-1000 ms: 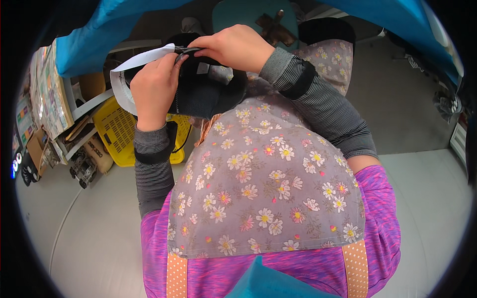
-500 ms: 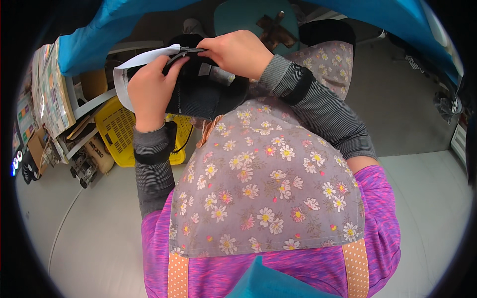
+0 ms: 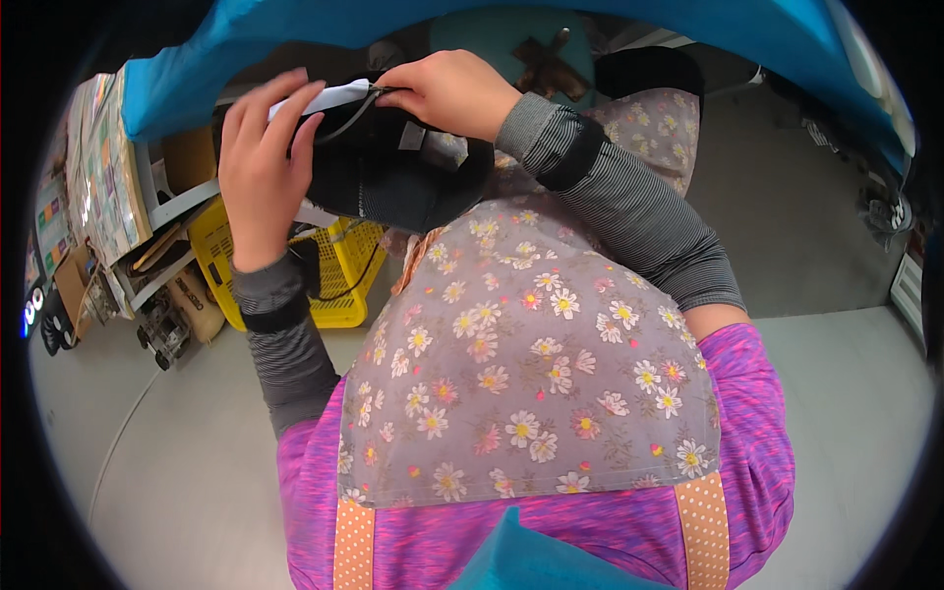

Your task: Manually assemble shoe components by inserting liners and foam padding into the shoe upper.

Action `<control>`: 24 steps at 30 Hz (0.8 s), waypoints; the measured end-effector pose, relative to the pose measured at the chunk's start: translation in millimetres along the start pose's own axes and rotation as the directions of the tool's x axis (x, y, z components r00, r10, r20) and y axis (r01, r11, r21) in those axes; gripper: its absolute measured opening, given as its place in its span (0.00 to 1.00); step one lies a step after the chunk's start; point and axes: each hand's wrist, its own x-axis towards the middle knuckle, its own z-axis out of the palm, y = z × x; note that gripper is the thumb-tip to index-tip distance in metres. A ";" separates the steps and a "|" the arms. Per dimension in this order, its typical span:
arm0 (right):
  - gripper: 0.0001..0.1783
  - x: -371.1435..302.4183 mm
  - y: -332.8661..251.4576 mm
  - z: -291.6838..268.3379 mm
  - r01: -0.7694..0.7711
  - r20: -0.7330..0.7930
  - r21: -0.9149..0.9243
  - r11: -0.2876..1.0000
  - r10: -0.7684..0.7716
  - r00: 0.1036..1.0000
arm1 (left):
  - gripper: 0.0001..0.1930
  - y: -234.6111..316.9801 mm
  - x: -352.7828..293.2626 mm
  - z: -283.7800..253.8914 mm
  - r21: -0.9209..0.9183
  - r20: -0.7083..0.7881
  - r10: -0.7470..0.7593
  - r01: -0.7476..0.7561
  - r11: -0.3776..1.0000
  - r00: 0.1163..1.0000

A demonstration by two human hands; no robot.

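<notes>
A black cap-like fabric piece (image 3: 393, 182) with visible stitching and a pale label (image 3: 412, 136) inside lies across my lap at the upper left. A white strip (image 3: 339, 97) runs along its far edge, beside a thin dark band. My right hand (image 3: 447, 93) pinches the edge at the right end of this strip. Around the strip's left part, my left hand (image 3: 265, 162) has its fingers bent over the edge, with the thumb on the near side. Its fingertips are slightly blurred, and they cover part of the strip.
A yellow perforated basket (image 3: 339, 280) stands on the floor at left, by a shelf of packages (image 3: 98, 182). Blue fabric (image 3: 324, 28) arches across the top. Beyond my hands is a teal stool seat (image 3: 482, 34) with a brown cross-shaped patch (image 3: 551, 64).
My left hand has shifted left along the edge, and its fingers have lifted and spread a little. My right hand has moved slightly left, still pinching the edge. The black piece has tilted.
</notes>
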 end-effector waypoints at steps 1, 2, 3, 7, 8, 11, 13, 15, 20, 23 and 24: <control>0.13 -1.5 -0.7 0.7 0.016 -0.022 0.020 1.000 -0.016 1.000 | 0.12 -7.1 1.5 0.7 0.009 0.049 0.038 -0.039 0.999 0.998; 0.13 -3.2 -2.0 2.0 0.023 -0.016 0.023 0.999 -0.023 1.000 | 0.12 -16.6 2.0 4.7 0.015 0.097 0.077 -0.079 0.997 0.992; 0.13 -3.4 -3.7 1.7 0.019 -0.012 0.013 1.000 -0.019 1.000 | 0.12 -22.6 1.6 6.7 0.019 0.097 0.074 -0.076 0.997 0.993; 0.15 -4.9 -9.3 -5.7 -0.041 0.082 0.008 0.999 0.041 0.996 | 0.10 -29.6 -1.2 12.0 -0.180 0.228 0.044 -0.002 0.984 0.973; 0.15 -5.7 -7.3 -4.1 -0.047 0.080 0.004 0.999 0.047 0.996 | 0.09 -29.3 -2.4 14.2 -0.242 0.262 -0.076 0.142 0.960 0.962; 0.14 -9.0 -6.4 -0.2 0.017 0.018 0.020 1.000 -0.018 1.000 | 0.07 -34.4 -6.8 30.8 -0.362 0.266 -0.253 0.340 0.868 0.930; 0.12 -10.7 -10.4 -2.2 0.092 0.043 -0.003 0.996 -0.092 0.995 | 0.14 -41.6 -1.6 37.3 -0.491 0.362 -0.544 0.651 0.579 0.757; 0.12 -11.2 -8.3 -1.3 0.045 0.016 -0.001 0.999 -0.045 0.999 | 0.11 -45.8 3.5 32.3 -0.482 0.262 -0.598 0.639 0.599 0.758; 0.12 -12.5 7.4 -4.1 -0.047 -0.046 0.028 0.999 0.048 0.998 | 0.08 -12.3 -3.0 5.1 -0.357 0.013 -0.077 0.077 0.931 0.997; 0.13 -9.1 3.4 -4.8 -0.075 -0.050 0.099 0.992 0.080 0.996 | 0.11 0.9 -11.2 13.7 -0.207 0.232 -0.033 0.082 0.975 0.972; 0.13 -10.0 3.5 -3.8 -0.073 -0.048 0.101 0.992 0.078 0.996 | 0.11 -3.4 -14.1 20.2 -0.140 0.309 -0.084 0.132 0.981 0.947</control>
